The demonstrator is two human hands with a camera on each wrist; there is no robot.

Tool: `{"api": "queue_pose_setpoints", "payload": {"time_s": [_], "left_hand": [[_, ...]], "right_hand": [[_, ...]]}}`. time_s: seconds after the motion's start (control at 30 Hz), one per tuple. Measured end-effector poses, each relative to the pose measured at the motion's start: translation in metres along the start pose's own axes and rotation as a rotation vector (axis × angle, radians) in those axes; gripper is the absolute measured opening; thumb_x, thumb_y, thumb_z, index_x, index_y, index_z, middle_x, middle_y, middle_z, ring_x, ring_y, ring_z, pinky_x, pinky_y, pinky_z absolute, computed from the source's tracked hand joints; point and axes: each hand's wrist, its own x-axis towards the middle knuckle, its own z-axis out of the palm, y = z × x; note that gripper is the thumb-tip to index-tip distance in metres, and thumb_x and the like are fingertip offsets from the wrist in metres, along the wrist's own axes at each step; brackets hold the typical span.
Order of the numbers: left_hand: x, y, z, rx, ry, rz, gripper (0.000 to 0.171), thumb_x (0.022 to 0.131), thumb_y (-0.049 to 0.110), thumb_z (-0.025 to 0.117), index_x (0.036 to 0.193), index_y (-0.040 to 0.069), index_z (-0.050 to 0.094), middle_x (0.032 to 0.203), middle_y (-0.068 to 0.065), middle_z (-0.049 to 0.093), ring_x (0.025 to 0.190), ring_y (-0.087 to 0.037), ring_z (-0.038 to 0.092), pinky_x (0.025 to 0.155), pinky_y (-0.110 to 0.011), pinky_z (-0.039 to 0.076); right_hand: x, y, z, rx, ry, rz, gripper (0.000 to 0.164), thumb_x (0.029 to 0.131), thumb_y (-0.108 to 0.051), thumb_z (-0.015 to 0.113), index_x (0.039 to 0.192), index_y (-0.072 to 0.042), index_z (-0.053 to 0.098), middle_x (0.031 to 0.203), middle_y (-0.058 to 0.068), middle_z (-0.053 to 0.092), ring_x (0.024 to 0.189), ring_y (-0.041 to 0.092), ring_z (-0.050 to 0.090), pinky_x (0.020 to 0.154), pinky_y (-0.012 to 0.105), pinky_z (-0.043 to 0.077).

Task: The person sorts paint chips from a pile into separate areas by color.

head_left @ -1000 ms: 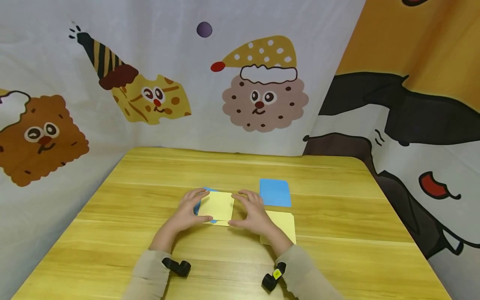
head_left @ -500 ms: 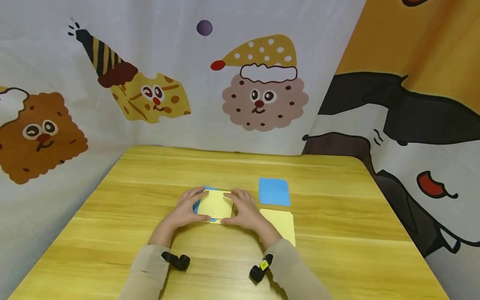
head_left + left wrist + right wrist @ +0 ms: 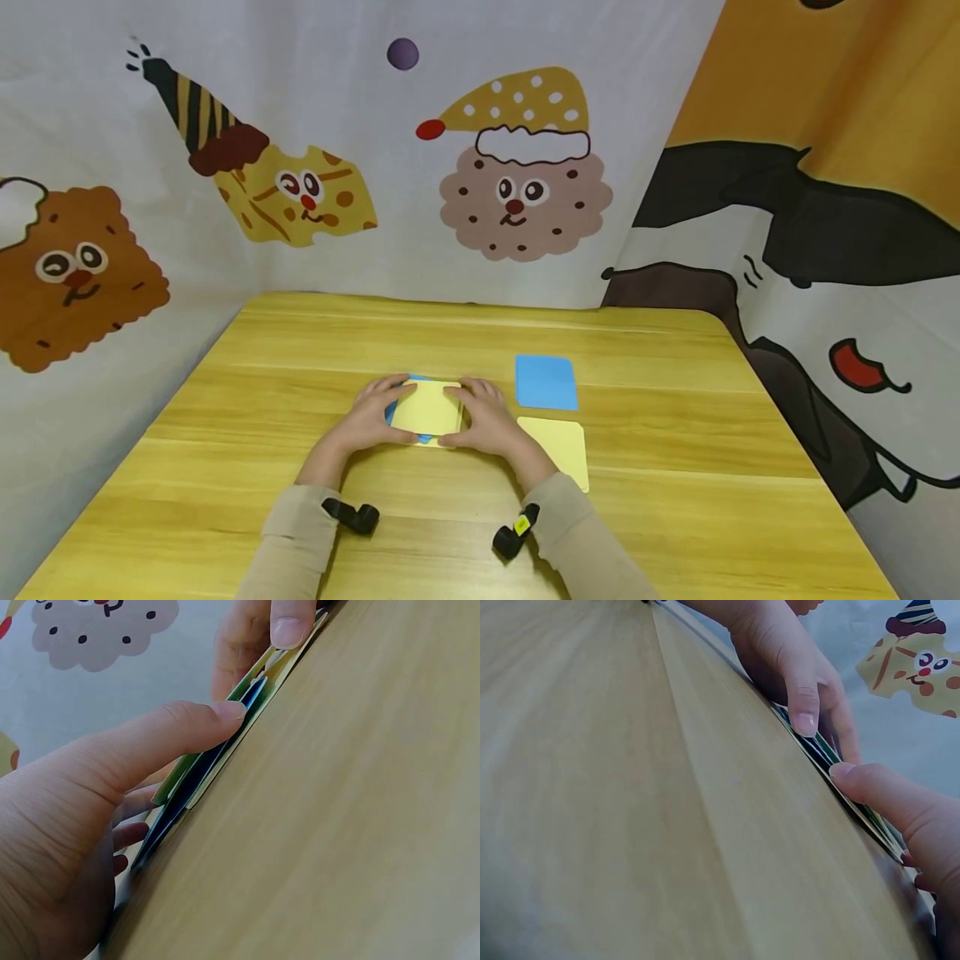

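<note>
Cards (image 3: 426, 408) btwn fingers (image 3: 393, 392), yel. sq. (image 3: 566, 446) part-hid

a screened-off, playfully decorated nook; what kind of building holds it cannot be told. a white fabric sheet (image 3: 322, 50), printed with smiling biscuit and cheese characters in hats, hangs behind and to the left of a yellow wood-grain table (image 3: 480, 333) with rounded far corners. right of the table hangs cartoon-printed fabric (image 3: 847, 100) in orange, black and white.
</note>
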Motion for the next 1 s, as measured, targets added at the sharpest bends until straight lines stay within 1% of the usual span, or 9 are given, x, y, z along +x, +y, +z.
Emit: {"api": "queue_pose_setpoints", "payload": {"time_s": [0.17,0.3,0.53,0.73,0.83,1.0], "left_hand": [[0.000,-0.002,0.001,0.008,0.005,0.014,0.092,0.069,0.046,0.084,0.142,0.007,0.046,0.152,-0.012,0.029,0.138,-0.040,0.017,0.103,-0.067,0.015],[-0.001,-0.003,0.001,0.011,0.014,0.026,0.093,0.068,0.047,0.084,0.142,0.006,0.047,0.151,-0.013,0.029,0.138,-0.039,0.018,0.103,-0.066,0.015],[-0.001,0.006,-0.002,-0.009,0.037,0.059,0.095,0.066,0.046,0.086,0.142,0.005,0.046,0.151,-0.011,0.029,0.138,-0.036,0.018,0.103,-0.065,0.016],[-0.001,0.013,-0.003,-0.027,0.064,0.097,0.096,0.065,0.045,0.087,0.142,0.005,0.046,0.151,-0.013,0.029,0.138,-0.035,0.017,0.103,-0.065,0.014],[0.000,0.016,-0.002,-0.038,0.062,0.114,0.096,0.065,0.045,0.087,0.142,0.005,0.045,0.151,-0.013,0.029,0.137,-0.035,0.016,0.103,-0.065,0.013],[0.001,0.023,-0.001,-0.019,0.036,0.124,0.096,0.065,0.045,0.087,0.143,0.006,0.046,0.151,-0.012,0.030,0.137,-0.033,0.017,0.103,-0.065,0.015]], "right_hand": [[-0.001,-0.001,-0.001,0.008,0.006,-0.009,0.087,0.076,-0.062,0.070,0.147,-0.021,0.041,0.154,0.010,0.025,0.140,0.033,0.017,0.109,0.058,0.015],[-0.002,-0.001,0.000,0.006,0.006,-0.010,0.089,0.075,-0.064,0.069,0.148,-0.022,0.040,0.154,0.010,0.023,0.141,0.031,0.015,0.109,0.057,0.014],[-0.007,-0.002,-0.005,0.048,0.029,-0.025,0.092,0.074,-0.064,0.071,0.148,-0.019,0.039,0.154,0.010,0.022,0.141,0.032,0.013,0.107,0.059,0.017],[-0.013,-0.003,-0.013,0.057,0.043,-0.042,0.093,0.074,-0.063,0.071,0.148,-0.018,0.038,0.154,0.011,0.022,0.140,0.031,0.014,0.106,0.060,0.019],[-0.016,-0.003,-0.017,0.058,0.052,-0.055,0.093,0.074,-0.062,0.073,0.148,-0.016,0.039,0.153,0.012,0.023,0.140,0.031,0.015,0.106,0.061,0.017],[-0.024,0.000,-0.022,0.045,0.064,-0.061,0.094,0.073,-0.060,0.074,0.147,-0.015,0.040,0.152,0.014,0.025,0.139,0.033,0.016,0.105,0.061,0.019]]}}
